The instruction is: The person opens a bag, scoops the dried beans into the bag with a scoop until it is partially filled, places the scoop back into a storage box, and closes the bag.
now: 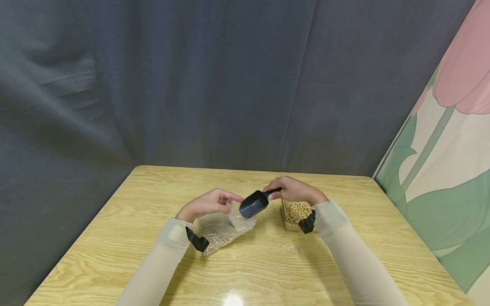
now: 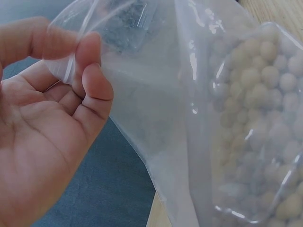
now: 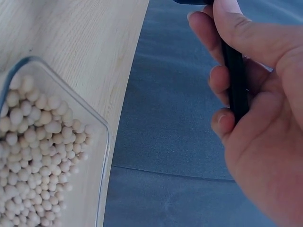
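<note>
My left hand [image 1: 208,205] pinches the upper edge of a clear plastic bag [image 1: 226,229] between thumb and fingers; the bag's rim [image 2: 84,35] shows in the left wrist view. Pale round soybeans [image 2: 258,90] fill its lower part. A black scoop [image 1: 254,204] is tilted above the bag's mouth, and my right hand [image 1: 292,189] grips its handle [image 3: 235,75]. Whether beans lie in the scoop cannot be made out. Beneath the right hand stands a clear rectangular container [image 3: 105,142] of soybeans [image 3: 40,146], partly hidden by the wrist in the head view.
Both objects stand on a wood-grain table [image 1: 245,276]. Small pale bits [image 1: 292,249] lie in front of the container. A dark grey curtain [image 1: 214,85] hangs behind the table, and a flower-patterned panel [image 1: 448,170] rises along the right.
</note>
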Tool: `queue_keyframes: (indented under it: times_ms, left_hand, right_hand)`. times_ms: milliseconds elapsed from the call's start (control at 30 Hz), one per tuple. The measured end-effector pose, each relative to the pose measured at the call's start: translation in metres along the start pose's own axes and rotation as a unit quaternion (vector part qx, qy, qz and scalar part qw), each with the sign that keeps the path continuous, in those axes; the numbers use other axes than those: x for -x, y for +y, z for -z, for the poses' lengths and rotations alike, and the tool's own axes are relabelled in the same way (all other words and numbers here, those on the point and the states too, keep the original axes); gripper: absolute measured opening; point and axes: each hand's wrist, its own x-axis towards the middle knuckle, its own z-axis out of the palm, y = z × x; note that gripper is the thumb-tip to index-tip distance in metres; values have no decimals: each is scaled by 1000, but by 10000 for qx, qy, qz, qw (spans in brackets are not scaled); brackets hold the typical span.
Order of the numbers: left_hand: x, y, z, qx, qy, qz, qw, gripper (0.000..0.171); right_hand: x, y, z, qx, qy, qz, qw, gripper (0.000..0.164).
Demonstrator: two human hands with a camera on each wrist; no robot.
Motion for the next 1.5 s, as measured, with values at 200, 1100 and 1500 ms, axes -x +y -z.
queue_keyframes:
  times_ms: [200,1100,1500]
  left_hand:
    - [1,0,1,21,-12,7,10000,45]
    - [3,6,7,-162,-55,27,9999,46]
    - [4,6,6,-51,-33,56,10000,45]
  right_hand:
    - [2,3,1,-70,30,-13,10000,31]
    - [28,25,13,-398,394,-548,9969,41]
    - [46,38,24,-143,596,-426,9972,37]
